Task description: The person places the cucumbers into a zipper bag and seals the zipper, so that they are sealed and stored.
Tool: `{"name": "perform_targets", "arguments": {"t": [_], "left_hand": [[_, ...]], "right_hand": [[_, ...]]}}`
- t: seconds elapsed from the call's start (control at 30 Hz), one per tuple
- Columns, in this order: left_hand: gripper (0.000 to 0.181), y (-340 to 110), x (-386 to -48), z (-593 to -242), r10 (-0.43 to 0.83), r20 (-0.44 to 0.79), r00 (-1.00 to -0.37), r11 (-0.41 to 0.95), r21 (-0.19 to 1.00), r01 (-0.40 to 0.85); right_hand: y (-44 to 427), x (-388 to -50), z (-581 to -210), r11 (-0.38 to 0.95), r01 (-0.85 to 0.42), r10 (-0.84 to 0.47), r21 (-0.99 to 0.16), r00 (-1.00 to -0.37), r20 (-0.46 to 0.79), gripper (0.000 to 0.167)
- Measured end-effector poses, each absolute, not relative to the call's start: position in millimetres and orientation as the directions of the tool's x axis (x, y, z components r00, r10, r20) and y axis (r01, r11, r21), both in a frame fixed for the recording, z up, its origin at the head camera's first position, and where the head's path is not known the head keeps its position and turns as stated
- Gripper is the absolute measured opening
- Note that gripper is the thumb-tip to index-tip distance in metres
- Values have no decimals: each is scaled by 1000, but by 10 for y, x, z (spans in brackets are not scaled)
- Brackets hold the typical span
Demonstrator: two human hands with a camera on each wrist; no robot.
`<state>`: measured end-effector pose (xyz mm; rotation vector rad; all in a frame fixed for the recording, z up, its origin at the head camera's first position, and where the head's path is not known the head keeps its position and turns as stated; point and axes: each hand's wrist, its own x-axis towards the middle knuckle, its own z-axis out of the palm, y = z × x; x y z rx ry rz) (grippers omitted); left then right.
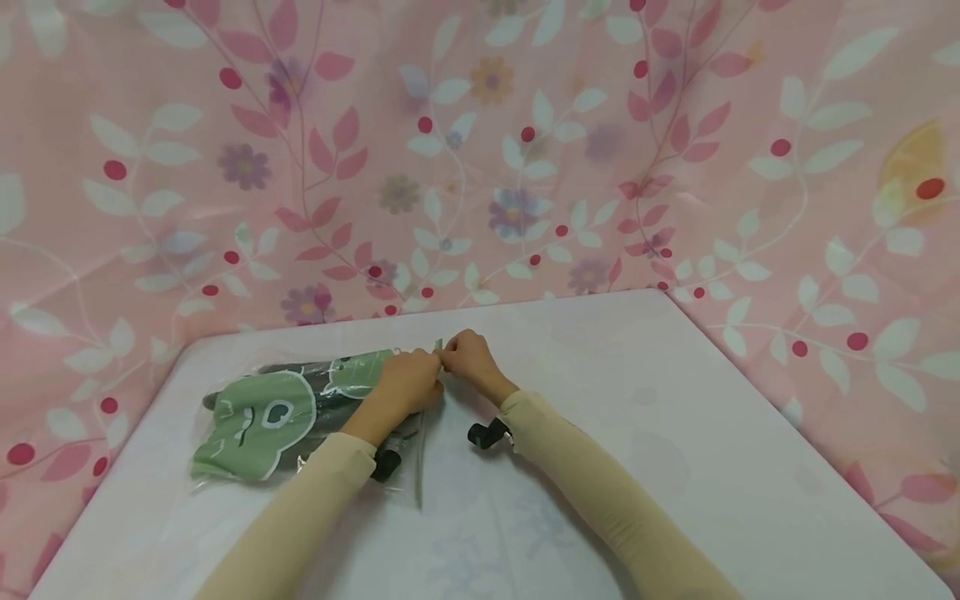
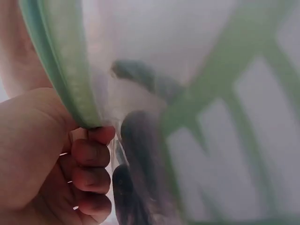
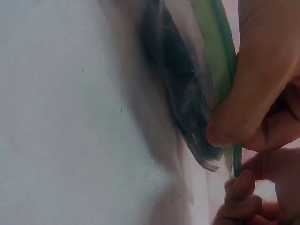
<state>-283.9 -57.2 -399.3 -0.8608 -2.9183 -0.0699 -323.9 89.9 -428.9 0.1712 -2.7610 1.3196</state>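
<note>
A clear plastic zip bag (image 1: 258, 429) with a green bear print lies on the left half of the table. Several long dark green things (image 2: 140, 150) show through its plastic; their kind cannot be made out. Along its right side runs the green zip strip (image 2: 56, 70). My left hand (image 1: 408, 382) pinches this strip near its far end, fingers curled beneath. Close beside it, my right hand (image 1: 471, 358) pinches the strip's far corner between thumb and fingers. In the right wrist view the thumb (image 3: 234, 122) presses on the strip, with the left fingertips just below.
The white table (image 1: 637, 467) has a floral pink cloth (image 1: 480, 167) hanging behind it and at both sides. A black device (image 1: 486, 435) sits at the right wrist, and another black device (image 1: 386, 465) at the left wrist, over the bag's near part.
</note>
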Motion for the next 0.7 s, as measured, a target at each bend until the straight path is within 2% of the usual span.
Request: {"name": "perform_targets", "arguments": {"t": [0.4, 0.6, 0.7], "left_hand": [[40, -604, -2840, -4004, 575, 134, -807, 803, 97, 588], [41, -655, -2910, -4075, 558, 152, -816, 803, 151, 577], [41, -688, -2952, -4119, 535, 181, -825, 805, 187, 563]], "right_hand": [[969, -3387, -4303, 593, -84, -10, -801, -995, 97, 28], [1032, -3331, -4376, 443, -73, -43, -894, -997, 60, 26], [1081, -3312, -4417, 431, -77, -75, -899, -996, 50, 25]]}}
